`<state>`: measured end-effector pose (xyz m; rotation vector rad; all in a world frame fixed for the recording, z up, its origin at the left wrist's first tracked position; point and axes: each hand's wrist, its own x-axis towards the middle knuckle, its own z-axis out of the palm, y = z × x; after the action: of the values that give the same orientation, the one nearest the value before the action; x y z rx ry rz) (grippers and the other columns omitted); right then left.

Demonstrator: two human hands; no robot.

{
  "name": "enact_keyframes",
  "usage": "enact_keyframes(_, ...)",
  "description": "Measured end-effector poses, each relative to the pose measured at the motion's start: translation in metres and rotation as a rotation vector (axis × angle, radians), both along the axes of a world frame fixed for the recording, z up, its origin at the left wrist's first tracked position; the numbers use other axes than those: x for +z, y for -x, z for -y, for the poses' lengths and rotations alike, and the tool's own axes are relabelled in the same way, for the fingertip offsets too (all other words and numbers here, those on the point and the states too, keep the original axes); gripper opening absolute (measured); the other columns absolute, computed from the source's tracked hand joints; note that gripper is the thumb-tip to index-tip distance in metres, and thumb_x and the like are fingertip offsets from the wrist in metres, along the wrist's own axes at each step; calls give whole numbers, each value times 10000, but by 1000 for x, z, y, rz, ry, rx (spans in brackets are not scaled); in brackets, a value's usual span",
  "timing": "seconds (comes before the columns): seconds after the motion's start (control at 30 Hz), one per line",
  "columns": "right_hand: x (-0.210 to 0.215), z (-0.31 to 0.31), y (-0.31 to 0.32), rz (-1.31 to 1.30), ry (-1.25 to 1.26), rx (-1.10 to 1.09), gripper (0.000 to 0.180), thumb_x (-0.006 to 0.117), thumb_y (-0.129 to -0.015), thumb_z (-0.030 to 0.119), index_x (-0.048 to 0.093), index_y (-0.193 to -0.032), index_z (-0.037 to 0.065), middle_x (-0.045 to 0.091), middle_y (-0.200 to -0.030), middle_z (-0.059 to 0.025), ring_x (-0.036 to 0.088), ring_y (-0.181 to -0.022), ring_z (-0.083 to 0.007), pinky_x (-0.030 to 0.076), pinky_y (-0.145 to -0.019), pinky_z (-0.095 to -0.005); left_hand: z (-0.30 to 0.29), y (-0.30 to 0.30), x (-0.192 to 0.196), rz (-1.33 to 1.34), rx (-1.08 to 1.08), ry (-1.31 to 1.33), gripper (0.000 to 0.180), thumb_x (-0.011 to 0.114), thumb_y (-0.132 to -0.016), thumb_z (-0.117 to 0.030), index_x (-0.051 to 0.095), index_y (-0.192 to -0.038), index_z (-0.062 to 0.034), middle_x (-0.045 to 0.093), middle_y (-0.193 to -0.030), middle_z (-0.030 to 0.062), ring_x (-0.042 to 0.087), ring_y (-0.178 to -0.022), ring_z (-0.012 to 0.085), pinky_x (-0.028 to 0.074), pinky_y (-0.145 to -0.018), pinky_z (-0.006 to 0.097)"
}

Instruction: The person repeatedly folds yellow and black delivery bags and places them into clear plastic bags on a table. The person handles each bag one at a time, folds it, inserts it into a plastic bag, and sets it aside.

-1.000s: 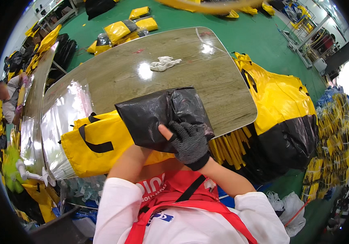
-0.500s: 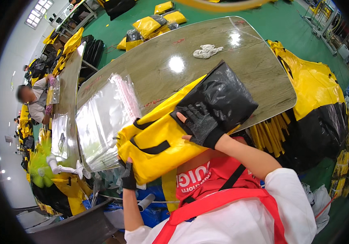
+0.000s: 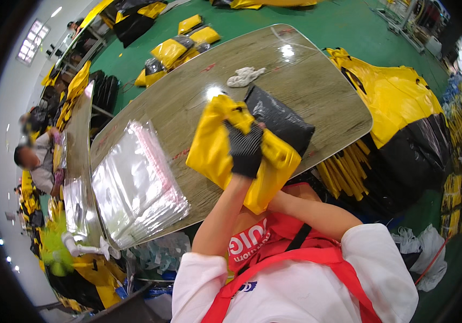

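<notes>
A yellow-and-black coated-fabric bag [image 3: 209, 148] is half folded at the near edge of the wood-patterned table. Its black end [image 3: 282, 119] lies flat on the table, and the yellow part is folded up over it. My left hand [image 3: 243, 148], in a dark fingerless glove, grips the yellow fold from above with its fingers bent round it. From the right my forearm reaches beneath the yellow part, which hides my right hand and its fingers. Left of the bag lies a stack of clear plastic sleeves [image 3: 134, 183] with a pinkish edge.
A crumpled white cloth [image 3: 245, 77] rests toward the table's far side. Wrapped yellow bags [image 3: 169, 52] sit on the green floor beyond. Large yellow-and-black pieces [image 3: 390, 102] hang at the right. A small white fan [image 3: 82, 245] with green blades is at the left, near another person [image 3: 42, 161].
The yellow part has been folded over toward the black end. My left hand has moved from the bag's left corner onto the fold; my right hand has gone from the top to underneath.
</notes>
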<state>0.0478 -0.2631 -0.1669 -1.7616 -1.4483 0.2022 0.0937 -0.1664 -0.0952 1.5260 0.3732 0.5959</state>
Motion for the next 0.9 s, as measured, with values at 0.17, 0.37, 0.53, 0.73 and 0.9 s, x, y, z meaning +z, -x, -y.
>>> enact_keyframes(0.17,-58,25,3,-988,-367,102,366,412,-928,306,469,-1252,146,451,-1324,-74,383,-1236,-262,285,-1046,-387,30,-31,7,-304,-425,-477,637,592,-857,-231,296,-1393,-56,555,-901,117,554,-873,212,454,-741,329)
enact_keyframes(0.37,-66,44,34,-832,-336,-317,358,460,-911,298,487,-1215,110,491,-1258,-114,454,-1162,-277,346,-1001,-382,26,-48,14,-77,-278,-1472,594,620,-769,-407,462,-1308,-213,308,-1413,192,207,-1327,404,40,-1062,589)
enact_keyframes(0.53,138,124,-32,-633,560,-257,341,591,-793,255,579,-1094,94,569,-1138,-158,539,-1047,-323,431,-894,-414,25,-48,12,-173,-299,-1518,568,580,-794,-405,454,-1309,-199,324,-1410,176,208,-1324,425,35,-1055,605)
enact_keyframes(0.73,65,87,-125,361,50,-564,482,576,-777,339,525,-1222,161,491,-1287,-94,385,-1244,-302,253,-981,-532,-42,-47,36,-162,-684,-1455,746,627,-731,-440,390,-1316,-44,346,-1385,184,253,-1302,420,120,-1068,573)
enact_keyframes(0.9,73,90,-120,308,68,-583,491,611,-744,315,542,-1209,175,466,-1317,-79,360,-1258,-291,246,-995,-499,-120,58,-7,-374,-123,-532,708,621,-835,-316,299,-1358,36,475,-1252,238,458,-1177,288,359,-967,343)
